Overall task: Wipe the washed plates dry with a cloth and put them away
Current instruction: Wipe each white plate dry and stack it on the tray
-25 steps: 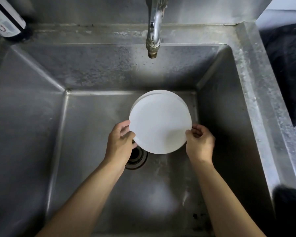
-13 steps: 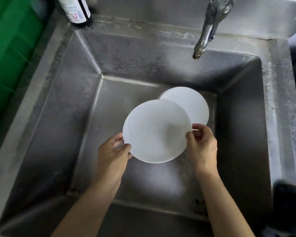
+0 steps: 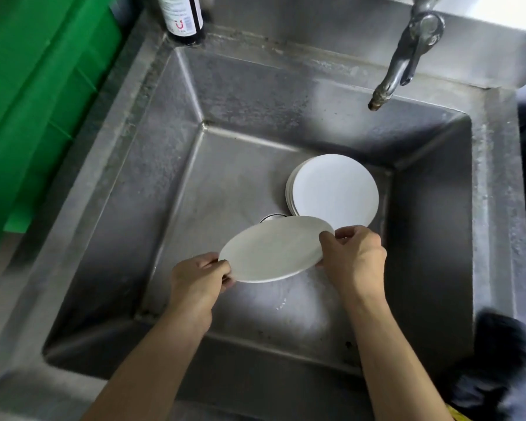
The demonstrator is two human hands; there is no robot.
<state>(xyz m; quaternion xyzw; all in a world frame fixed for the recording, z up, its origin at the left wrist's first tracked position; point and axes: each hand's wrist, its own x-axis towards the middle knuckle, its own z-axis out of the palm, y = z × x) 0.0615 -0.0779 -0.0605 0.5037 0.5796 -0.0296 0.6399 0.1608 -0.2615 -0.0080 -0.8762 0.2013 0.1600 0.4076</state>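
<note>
- Lit soft and even from above, moderately bright; no hard-edged shadows.
- Showed dull glare patches on sink (image 3: 286, 86) back wall and on wet floor below held plate (image 3: 274, 250).
- Blew out stack of plates (image 3: 337, 186) to flat white, no surface detail.
- Fell dark along sink's right wall and near lip.
- Cast soft shadow under held plate and both forearms.
- Smeared green crate (image 3: 43, 101) at left w/ motion blur; bottle (image 3: 184, 16) label barely legible.
- Bent sink rim lines outward, wide-angle distortion strongest at corners.
- Stayed fairly sharp at center; left hand (image 3: 198, 281) & right hand (image 3: 353, 256) slightly soft.
- Lost black object at bottom right to blur.
</note>
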